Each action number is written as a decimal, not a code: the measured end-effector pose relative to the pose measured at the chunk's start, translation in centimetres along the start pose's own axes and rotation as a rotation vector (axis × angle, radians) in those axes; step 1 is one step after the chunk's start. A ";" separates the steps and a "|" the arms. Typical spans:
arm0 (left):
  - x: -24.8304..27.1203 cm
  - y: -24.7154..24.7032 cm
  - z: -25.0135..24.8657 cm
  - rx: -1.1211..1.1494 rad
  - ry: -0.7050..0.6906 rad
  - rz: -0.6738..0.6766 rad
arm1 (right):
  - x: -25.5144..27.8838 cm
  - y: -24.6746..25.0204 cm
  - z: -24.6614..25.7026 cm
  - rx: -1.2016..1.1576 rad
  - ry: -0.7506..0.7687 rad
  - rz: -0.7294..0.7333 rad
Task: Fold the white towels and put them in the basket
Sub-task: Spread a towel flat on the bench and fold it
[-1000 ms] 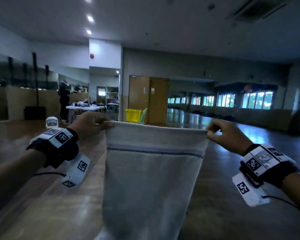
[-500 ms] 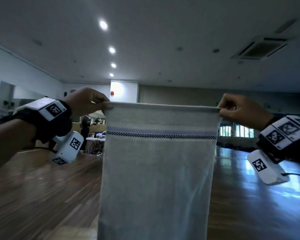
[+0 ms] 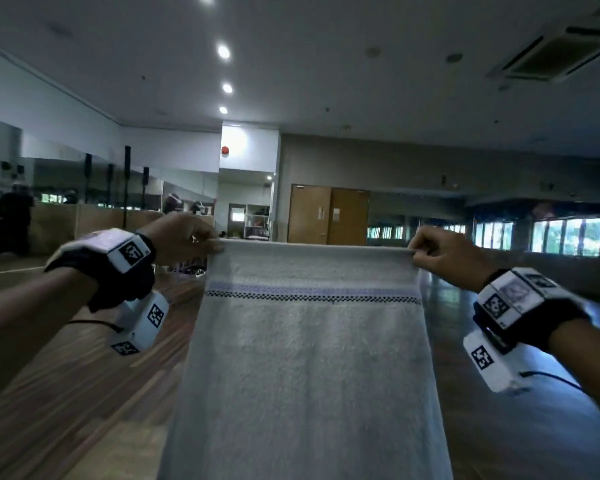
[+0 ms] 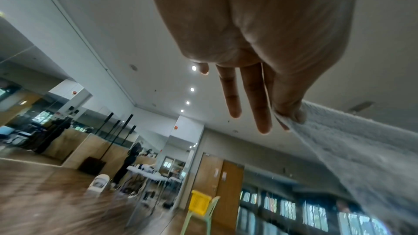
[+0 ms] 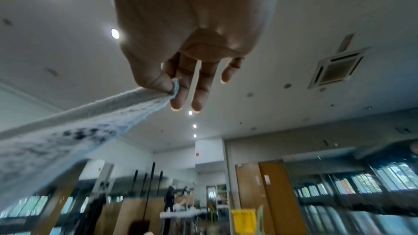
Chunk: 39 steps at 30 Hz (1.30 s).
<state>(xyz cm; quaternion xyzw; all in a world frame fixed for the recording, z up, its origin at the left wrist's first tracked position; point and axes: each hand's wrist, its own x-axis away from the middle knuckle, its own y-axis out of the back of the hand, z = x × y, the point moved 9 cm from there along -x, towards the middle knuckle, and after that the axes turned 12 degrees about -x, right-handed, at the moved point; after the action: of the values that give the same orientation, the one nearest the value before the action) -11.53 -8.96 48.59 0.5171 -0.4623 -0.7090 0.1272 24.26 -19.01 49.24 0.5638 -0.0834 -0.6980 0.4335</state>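
1. Head view: the white towel (image 3: pixel 309 358) hangs flat in the air in front of the person, its top hem stretched level between both hands, with a blue stripe and a checked band just below the hem. The left hand (image 3: pixel 184 237) pinches the top left corner and the right hand (image 3: pixel 444 254) pinches the top right corner, each between thumb and curled fingers. Open wooden floor (image 3: pixel 66 393) lies to either side of the cloth. Against the picture half a second ago, the hands and hem sit lower in the frame and more of the far wall and wooden doors (image 3: pixel 328 214) shows above them. The towel's lower end runs off the bottom edge and hides what stands behind it.

2. Left wrist view: thumb and forefinger nip the towel corner (image 4: pixel 291 119); the other fingers (image 4: pixel 255 96) stretch out straight and touch nothing. A yellow basket (image 4: pixel 200 202) sits on a pale green chair (image 4: pixel 203 219) by the doors, well apart from the towel.

3. Right wrist view: the thumb presses the rolled hem (image 5: pixel 174 87) against the fingers (image 5: pixel 181 85); the remaining fingers are loosely extended. The basket (image 5: pixel 243 221) is blurred near the bottom edge.
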 end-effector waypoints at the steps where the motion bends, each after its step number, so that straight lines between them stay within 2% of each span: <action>1: 0.2 -2.4 0.3 0.006 -0.001 0.023 | 0.6 -2.3 -1.5 0.024 -0.021 0.026; 3: 0.4 -5.8 0.9 -0.028 0.024 0.017 | 1.0 -5.6 -3.9 0.058 -0.053 0.066; 5: 0.1 -6.2 1.2 -0.155 0.071 -0.099 | 0.3 -6.7 -4.9 0.096 -0.083 0.065; 9: -2.0 -3.9 0.6 0.020 0.046 -0.304 | -2.9 -4.4 -3.9 0.080 -0.050 -0.068; 11: -2.8 -2.5 1.0 0.046 0.091 -0.350 | -4.1 -2.5 -2.7 0.090 -0.016 -0.146; 13: -3.1 -1.6 1.6 0.064 0.148 -0.353 | -4.4 -1.4 -1.5 0.132 0.006 -0.165; 17: -2.4 -1.3 1.8 0.084 0.187 -0.315 | -3.7 -0.9 -0.4 0.163 0.007 -0.136; 21: -0.8 -3.2 1.5 0.126 0.127 -0.183 | -1.9 -2.2 -0.5 0.174 -0.018 -0.042; 25: 0.4 -4.5 1.5 0.042 0.107 -0.117 | -0.5 -3.8 -1.0 0.189 -0.014 0.031; 35: 1.9 -8.6 2.0 0.067 0.075 -0.003 | 0.7 -7.2 -3.7 0.132 -0.059 0.099; 39: 2.5 -12.6 2.8 0.116 0.050 0.083 | 1.7 -10.2 -5.8 0.123 -0.102 0.154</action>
<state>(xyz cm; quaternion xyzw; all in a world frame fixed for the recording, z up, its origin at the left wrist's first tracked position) -11.25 -2.30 37.29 0.5215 -0.5204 -0.6619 0.1379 24.10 -11.83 39.80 0.5450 -0.1912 -0.6840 0.4456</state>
